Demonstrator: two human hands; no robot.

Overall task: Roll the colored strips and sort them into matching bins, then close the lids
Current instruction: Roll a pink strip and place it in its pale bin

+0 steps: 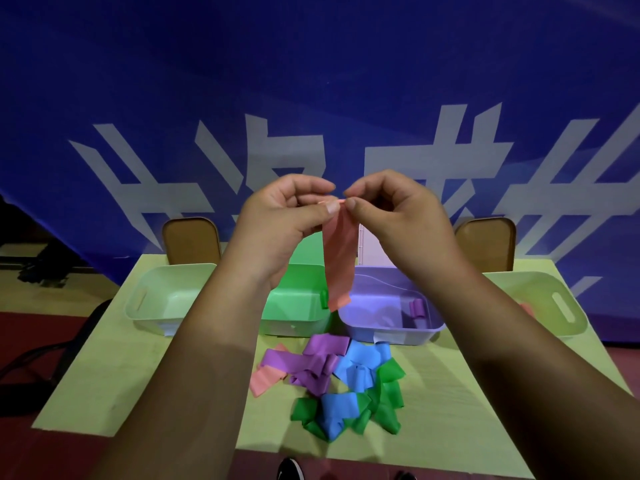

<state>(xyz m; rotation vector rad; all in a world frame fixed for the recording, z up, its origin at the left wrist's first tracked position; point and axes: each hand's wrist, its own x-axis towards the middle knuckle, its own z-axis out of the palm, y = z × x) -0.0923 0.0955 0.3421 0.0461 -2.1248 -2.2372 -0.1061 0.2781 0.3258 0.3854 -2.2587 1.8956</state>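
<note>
Overhead, both hands pinch a pink strip above the yellow-green table, blue banner behind.

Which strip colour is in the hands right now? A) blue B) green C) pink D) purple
C: the left hand and right hand both pinch the top edge of a pink strip, which hangs down in front of the bins.

White characters on the blue banner are partly hidden and cannot be read
</note>
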